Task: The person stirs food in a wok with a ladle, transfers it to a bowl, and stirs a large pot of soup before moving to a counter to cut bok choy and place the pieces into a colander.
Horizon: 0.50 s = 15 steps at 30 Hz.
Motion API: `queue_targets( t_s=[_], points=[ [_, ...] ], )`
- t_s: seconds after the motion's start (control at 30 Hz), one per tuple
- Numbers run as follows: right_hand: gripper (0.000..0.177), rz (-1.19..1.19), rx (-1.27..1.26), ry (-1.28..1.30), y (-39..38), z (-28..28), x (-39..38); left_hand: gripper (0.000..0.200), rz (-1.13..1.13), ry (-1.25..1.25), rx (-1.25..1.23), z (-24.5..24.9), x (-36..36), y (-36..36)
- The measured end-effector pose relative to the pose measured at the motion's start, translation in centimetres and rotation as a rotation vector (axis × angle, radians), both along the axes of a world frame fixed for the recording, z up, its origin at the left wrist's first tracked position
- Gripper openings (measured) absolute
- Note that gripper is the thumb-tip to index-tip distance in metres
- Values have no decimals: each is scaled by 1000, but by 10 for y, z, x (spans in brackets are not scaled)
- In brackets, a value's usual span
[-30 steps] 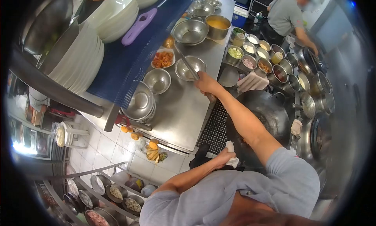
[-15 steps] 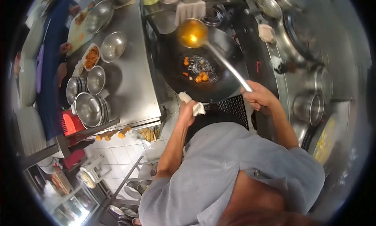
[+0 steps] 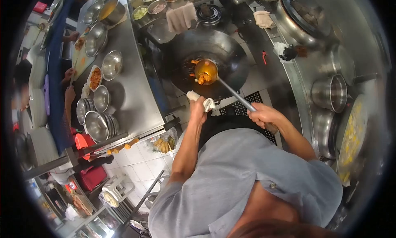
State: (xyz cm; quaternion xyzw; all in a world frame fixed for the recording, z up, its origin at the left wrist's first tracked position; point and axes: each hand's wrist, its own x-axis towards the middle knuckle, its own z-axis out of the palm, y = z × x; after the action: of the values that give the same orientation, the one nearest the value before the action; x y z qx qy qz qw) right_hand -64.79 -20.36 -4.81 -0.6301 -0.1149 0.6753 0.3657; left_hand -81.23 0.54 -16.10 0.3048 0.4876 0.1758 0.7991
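My right hand (image 3: 264,115) is closed around the handle of a long metal ladle (image 3: 237,95). The ladle's bowl is down inside a large dark wok (image 3: 225,44), and orange-brown food pieces (image 3: 203,78) show in and beside it. Some of the wok's bottom is hidden by the ladle. My left hand (image 3: 199,109) grips a folded whitish cloth (image 3: 209,104) at the wok's near left rim. Whether a wok handle lies under the cloth cannot be seen.
To the left runs a steel counter (image 3: 136,93) bearing stacked metal bowls (image 3: 97,126) and a dish of orange food (image 3: 95,78). Another person's hands (image 3: 69,91) are at a cutting board beyond. Ingredient containers (image 3: 158,7) line the back; steel pots (image 3: 329,93) stand right.
The ladle's bowl has come down from above the wok's far side onto the food, my right hand moving slightly nearer. My left hand keeps its grip on the cloth. The camera view has shifted.
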Motion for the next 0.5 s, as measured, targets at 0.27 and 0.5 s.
queue_targets(
  t_s=[0.27, 0.5],
  points=[
    [13, -369, 215, 990, -19, -54, -20, 14, -35, -11, -56, 1, -19, 1],
    [18, -126, -13, -222, 0, 8, 27, 17, -68, -26, -99, 29, -41, 1]
  ],
)
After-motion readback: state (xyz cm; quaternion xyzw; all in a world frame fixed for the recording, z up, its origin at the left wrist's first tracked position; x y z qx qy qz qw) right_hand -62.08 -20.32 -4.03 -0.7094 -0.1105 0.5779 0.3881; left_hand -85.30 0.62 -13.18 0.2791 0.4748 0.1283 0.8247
